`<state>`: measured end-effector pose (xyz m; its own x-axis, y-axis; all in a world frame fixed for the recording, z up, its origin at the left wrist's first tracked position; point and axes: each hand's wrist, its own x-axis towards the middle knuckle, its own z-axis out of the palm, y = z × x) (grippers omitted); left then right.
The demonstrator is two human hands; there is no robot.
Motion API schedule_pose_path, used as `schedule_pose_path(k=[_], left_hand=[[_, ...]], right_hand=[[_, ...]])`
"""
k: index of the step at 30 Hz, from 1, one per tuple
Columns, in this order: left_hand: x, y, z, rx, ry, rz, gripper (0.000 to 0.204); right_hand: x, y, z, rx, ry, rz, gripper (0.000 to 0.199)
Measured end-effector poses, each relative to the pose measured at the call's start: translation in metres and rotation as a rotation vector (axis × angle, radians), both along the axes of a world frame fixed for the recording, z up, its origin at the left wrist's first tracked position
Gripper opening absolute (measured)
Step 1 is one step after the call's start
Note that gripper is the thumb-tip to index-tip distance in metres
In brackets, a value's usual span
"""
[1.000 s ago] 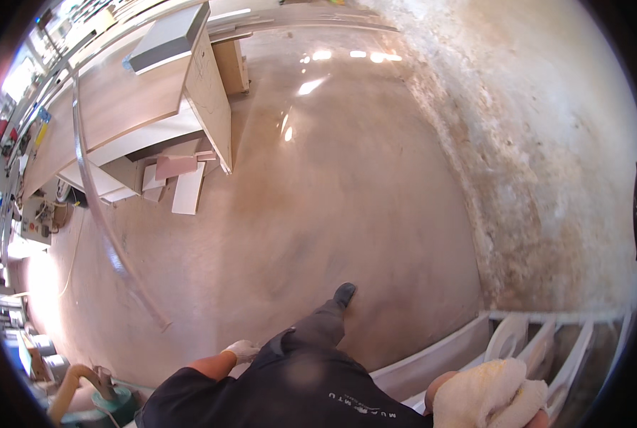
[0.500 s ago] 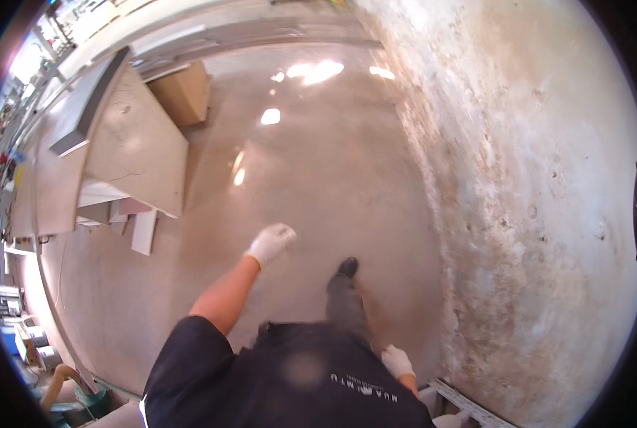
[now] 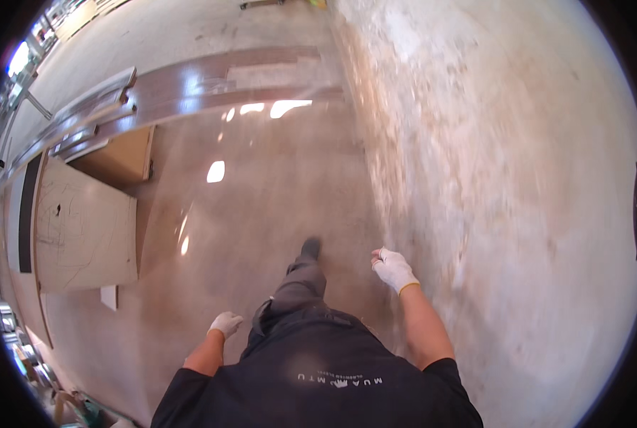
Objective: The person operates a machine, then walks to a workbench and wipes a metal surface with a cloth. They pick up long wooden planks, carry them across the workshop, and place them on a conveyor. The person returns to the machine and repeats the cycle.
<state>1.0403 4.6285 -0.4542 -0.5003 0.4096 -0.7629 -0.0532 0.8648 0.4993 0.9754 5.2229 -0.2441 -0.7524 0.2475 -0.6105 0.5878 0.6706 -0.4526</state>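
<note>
Now gripping nothing visible with the loosely curled left hand (image 3: 226, 324), low left of centre, or the similarly relaxed right hand (image 3: 395, 269), near the stained wall (image 3: 532, 200) at frame right; spread apart probably for balance, well clear of the pale cabinet (image 3: 87, 228) far left.

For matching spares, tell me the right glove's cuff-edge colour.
Yellow cuff edge, clearest in the head view.

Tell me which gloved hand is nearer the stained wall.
The right hand: in the picture it shows beside the base of the stained wall, while the left hand is left of the trouser leg.
</note>
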Motion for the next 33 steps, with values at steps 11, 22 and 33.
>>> schedule_pose_path(k=[11,22,33], left_hand=[[-0.456,0.316,0.121,0.327,0.163,0.933,0.036],[-0.679,0.491,0.287,0.180,0.142,0.569,0.041],[-0.927,0.480,0.263,-0.046,0.378,1.079,0.039]], right_hand=[[-0.429,0.241,-0.018,0.235,0.032,0.252,0.038],[-0.866,0.276,0.047,0.124,0.115,0.667,0.046],[-1.251,0.223,0.069,0.090,0.454,0.878,0.030]])
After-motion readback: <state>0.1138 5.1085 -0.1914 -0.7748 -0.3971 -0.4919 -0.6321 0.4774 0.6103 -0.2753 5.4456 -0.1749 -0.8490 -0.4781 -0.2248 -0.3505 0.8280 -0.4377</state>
